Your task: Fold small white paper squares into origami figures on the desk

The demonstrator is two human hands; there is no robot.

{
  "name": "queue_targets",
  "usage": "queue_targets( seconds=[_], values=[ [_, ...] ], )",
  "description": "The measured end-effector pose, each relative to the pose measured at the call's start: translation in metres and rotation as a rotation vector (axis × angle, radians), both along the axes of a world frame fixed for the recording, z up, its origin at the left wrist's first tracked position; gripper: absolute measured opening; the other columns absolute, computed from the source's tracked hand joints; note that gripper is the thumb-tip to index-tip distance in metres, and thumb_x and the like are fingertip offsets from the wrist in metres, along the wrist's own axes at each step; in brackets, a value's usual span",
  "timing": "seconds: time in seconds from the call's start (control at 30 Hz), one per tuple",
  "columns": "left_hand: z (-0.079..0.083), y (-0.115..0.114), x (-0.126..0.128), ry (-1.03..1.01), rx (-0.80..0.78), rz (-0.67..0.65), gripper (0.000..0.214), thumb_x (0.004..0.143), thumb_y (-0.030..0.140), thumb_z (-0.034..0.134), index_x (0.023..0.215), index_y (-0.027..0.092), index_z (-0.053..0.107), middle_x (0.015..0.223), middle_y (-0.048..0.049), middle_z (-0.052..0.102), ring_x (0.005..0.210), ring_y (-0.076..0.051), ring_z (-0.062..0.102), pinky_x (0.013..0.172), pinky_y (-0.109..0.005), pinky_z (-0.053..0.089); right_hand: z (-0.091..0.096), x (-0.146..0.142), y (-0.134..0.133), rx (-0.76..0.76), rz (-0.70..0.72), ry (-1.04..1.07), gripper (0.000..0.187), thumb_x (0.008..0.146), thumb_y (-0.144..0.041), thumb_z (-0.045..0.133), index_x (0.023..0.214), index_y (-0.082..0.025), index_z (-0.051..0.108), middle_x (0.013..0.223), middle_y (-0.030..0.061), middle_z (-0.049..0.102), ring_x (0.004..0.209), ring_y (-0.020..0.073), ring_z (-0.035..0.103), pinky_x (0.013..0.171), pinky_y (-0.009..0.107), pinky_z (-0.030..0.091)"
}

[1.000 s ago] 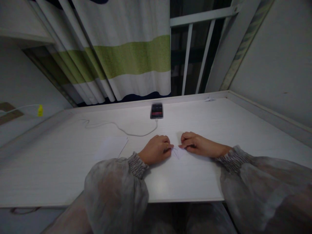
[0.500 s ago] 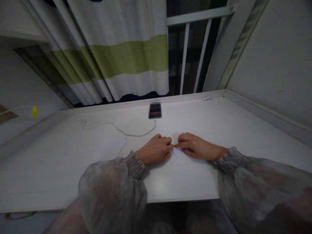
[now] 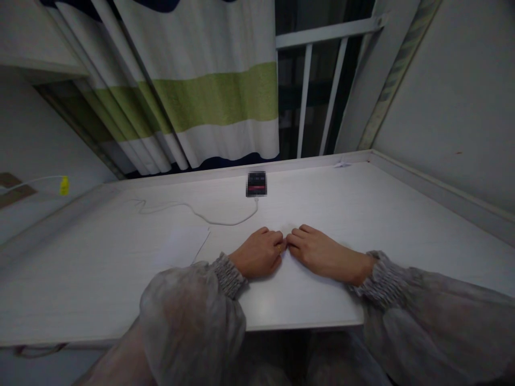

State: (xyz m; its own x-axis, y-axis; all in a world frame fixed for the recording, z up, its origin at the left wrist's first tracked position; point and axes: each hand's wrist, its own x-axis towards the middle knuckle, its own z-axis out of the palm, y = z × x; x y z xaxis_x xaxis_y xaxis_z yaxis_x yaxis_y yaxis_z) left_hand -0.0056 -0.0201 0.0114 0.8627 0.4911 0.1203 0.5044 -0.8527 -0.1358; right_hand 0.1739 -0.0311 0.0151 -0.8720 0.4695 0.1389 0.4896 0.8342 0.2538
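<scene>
My left hand (image 3: pixel 261 253), a ring on one finger, rests on the white table (image 3: pixel 306 311) with its fingers curled and pressed together. Just to the right, my right hand (image 3: pixel 316 249) lies palm down, its fingers bent in and their tips meeting those of the left. Between and beneath the fingertips is a small piece of folded white paper, now almost wholly covered by the hands. Its shape cannot be made out. White sheets of paper (image 3: pixel 183 244) lie flat beyond my left forearm.
A small dark device (image 3: pixel 256 184) stands near the table's back edge, with a white cable (image 3: pixel 225 224) running left from it. A folded white paper piece (image 3: pixel 343 164) lies at the back right. Behind hangs a striped curtain (image 3: pixel 225 102). Walls border both sides.
My right hand has turned more palm down and closed in towards the left, covering the folded paper tip that showed between them. The view has tilted slightly.
</scene>
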Motion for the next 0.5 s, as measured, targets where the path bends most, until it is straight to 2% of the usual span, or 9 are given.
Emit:
queue_targets(
  seconds=[0.1,0.2,0.33,0.5],
  values=[
    [0.001,-0.002,0.005,0.036,0.036,-0.005,0.017,0.077,0.014,0.040,0.074,0.012,0.056,0.076,-0.0072,0.055,0.071,-0.017,0.048,0.070,-0.034,0.035,0.000,-0.001,-0.001,0.038,0.037,-0.032,0.017,0.084,-0.015,0.044,0.079,-0.011,0.061,0.082,0.0081,0.055,0.077,0.0202,0.046,0.072,0.036,0.036],
    [0.001,-0.001,0.006,0.049,0.035,0.014,0.019,0.078,0.014,0.038,0.072,0.012,0.056,0.074,-0.0069,0.055,0.068,-0.016,0.048,0.068,-0.035,0.033,-0.002,0.001,0.000,0.062,0.057,-0.041,0.019,0.085,-0.014,0.042,0.080,-0.010,0.060,0.082,0.0084,0.055,0.077,0.0201,0.046,0.070,0.035,0.037],
    [0.000,0.000,0.003,0.037,-0.006,0.050,0.018,0.078,0.016,0.040,0.081,0.011,0.057,0.074,-0.0061,0.056,0.069,-0.016,0.050,0.067,-0.034,0.033,-0.006,0.010,0.003,0.049,0.104,-0.044,0.020,0.085,-0.014,0.041,0.081,-0.009,0.061,0.085,0.0091,0.055,0.075,0.0191,0.046,0.069,0.034,0.039],
    [0.000,0.000,0.002,0.029,-0.039,0.075,0.023,0.077,0.017,0.041,0.093,0.010,0.056,0.076,-0.0061,0.057,0.071,-0.017,0.051,0.067,-0.034,0.035,-0.007,0.021,0.011,-0.100,0.108,0.099,0.025,0.087,-0.015,0.038,0.096,-0.011,0.061,0.085,0.0094,0.057,0.079,0.0193,0.048,0.071,0.035,0.041]
  ],
)
